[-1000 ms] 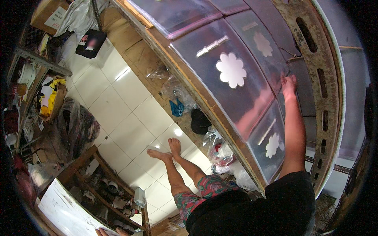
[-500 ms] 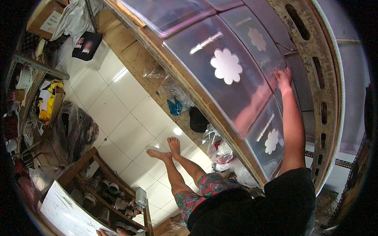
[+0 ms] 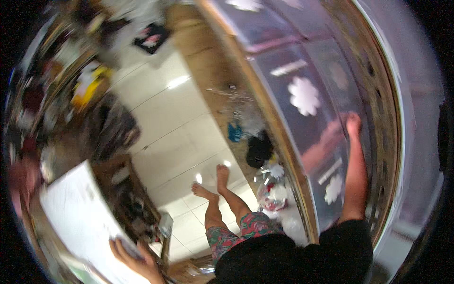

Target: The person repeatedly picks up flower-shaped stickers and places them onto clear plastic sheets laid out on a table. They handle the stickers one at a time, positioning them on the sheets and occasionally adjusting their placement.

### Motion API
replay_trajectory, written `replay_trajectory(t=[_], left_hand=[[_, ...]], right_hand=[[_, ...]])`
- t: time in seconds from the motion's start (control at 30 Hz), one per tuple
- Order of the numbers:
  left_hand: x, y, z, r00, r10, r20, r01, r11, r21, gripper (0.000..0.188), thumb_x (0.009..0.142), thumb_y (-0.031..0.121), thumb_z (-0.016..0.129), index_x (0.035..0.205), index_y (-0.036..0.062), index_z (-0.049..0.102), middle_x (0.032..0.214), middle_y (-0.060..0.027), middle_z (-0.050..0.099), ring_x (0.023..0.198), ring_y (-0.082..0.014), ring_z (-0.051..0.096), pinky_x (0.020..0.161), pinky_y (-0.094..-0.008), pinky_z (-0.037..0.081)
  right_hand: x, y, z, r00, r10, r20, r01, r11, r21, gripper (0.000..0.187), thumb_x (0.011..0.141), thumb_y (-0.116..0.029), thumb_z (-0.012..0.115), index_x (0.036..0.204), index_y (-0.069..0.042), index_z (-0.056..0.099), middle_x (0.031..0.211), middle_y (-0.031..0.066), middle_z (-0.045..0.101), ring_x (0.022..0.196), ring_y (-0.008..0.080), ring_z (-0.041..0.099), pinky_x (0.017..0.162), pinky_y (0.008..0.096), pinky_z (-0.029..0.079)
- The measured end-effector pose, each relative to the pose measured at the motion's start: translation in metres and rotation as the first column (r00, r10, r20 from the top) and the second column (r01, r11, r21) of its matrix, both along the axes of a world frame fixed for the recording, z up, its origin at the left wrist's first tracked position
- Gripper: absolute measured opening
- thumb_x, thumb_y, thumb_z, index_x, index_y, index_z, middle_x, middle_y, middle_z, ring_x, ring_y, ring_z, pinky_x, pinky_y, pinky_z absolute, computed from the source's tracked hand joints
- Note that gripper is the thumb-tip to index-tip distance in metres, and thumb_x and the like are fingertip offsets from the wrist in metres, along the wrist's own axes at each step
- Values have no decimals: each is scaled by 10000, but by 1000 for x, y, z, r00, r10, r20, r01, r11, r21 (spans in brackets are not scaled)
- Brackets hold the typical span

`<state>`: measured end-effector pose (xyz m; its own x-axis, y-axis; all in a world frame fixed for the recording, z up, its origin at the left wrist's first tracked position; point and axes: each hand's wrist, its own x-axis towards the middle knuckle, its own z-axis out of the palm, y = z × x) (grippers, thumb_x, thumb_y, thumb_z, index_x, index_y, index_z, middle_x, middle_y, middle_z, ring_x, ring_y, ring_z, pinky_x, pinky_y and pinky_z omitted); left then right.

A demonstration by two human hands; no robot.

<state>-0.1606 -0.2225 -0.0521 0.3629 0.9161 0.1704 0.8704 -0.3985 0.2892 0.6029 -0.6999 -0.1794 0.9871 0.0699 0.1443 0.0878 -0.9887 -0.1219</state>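
Observation:
My right hand [image 3: 353, 124] reaches over the table with its fingers curled closed at the edge of a clear plastic sheet [image 3: 295, 128]. Whether the sheet's edge is between the fingers cannot be made out. White scalloped flower shapes [image 3: 304, 96] and a short white bar [image 3: 289, 67] show on the sheet, and the arm reflects in it. My left hand [image 3: 135, 260] is over a white board [image 3: 80, 203] at the lower left. Its thumb and fingers look apart around a greyish patch, but blur hides whether that is a held thing.
A slotted rusty metal beam [image 3: 378, 94] runs along the table's far side; a wooden edge [image 3: 279, 137] borders the near side. A black cap [image 3: 259, 149] and plastic bags [image 3: 273, 194] lie on the floor strip. Shelves and a yellow bundle [image 3: 92, 85] stand left.
The view has turned and shifted, blurring the picture. My left hand has come further into view over the white board. My right hand stays by the plastic sheet, its fingers more curled.

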Motion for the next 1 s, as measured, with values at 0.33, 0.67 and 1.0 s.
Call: replay_trajectory(t=[0.33, 0.67, 1.0], left_hand=[[3, -3, 38, 976, 13, 218, -2, 999, -48, 674, 767, 193, 763, 1372, 29, 515, 1464, -251, 408, 1348, -434, 403, 1124, -487, 336], [-89, -55, 68, 853, 70, 517, -97, 995, 26, 573, 839, 164, 697, 1363, 31, 511, 1461, -257, 407, 1332, -440, 417, 1113, -488, 355], [-285, -40, 125, 859, 493, 137, -488, 709, 508, 814, 757, 136, 757, 1465, 23, 371, 1458, -276, 378, 1372, -447, 343, 1140, -562, 278]], right_hand=[[-123, 135, 1, 856, 494, 149, -496, 706, 506, 328, 1037, -155, 500, 1287, 41, 582, 1285, 211, 618, 1169, 302, 607, 1023, 387, 460], [-447, 348, 88, 250, 954, -168, -227, 226, 947, 219, 1005, -91, 533, 1181, 22, 598, 1108, 87, 632, 911, 178, 667, 838, 285, 528], [-611, 293, 80, -161, 903, -397, -289, 342, 894, 268, 958, -71, 543, 1197, 26, 611, 1061, 115, 678, 951, 197, 698, 828, 300, 532]])
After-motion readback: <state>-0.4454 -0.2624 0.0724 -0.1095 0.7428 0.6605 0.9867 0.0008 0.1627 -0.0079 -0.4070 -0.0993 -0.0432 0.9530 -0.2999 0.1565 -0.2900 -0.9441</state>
